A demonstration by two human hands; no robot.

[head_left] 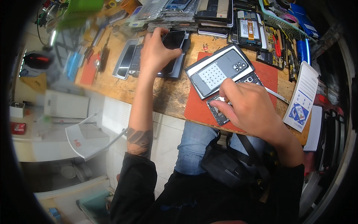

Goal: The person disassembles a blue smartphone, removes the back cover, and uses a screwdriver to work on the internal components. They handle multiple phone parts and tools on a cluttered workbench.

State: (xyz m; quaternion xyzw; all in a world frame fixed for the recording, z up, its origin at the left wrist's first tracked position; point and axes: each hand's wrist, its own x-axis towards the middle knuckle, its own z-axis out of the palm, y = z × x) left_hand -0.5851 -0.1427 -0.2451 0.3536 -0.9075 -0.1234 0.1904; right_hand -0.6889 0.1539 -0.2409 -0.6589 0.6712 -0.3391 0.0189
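Observation:
My left hand (154,48) reaches to the back of the wooden bench, its thumb and fingers on opposite edges of a black-screened phone (174,40) among other dark phone parts. My right hand (251,106) is closed, thumb and fingers bent inward, over an opened phone (220,116) with its inner parts bare. Whatever the fingertips hold, if anything, is hidden. Just beyond lies a grey phone back cover (223,69) with several camera rings, tilted on a dark-edged panel. The opened phone rests on a red mat (192,106).
A phone with a silver edge (126,61) lies left of my left hand. Bubble-wrapped packets (164,15) are piled at the back. Pliers with red handles (278,46) and other tools lie at the right, near a white printed box (302,97). A white chair (87,138) stands left.

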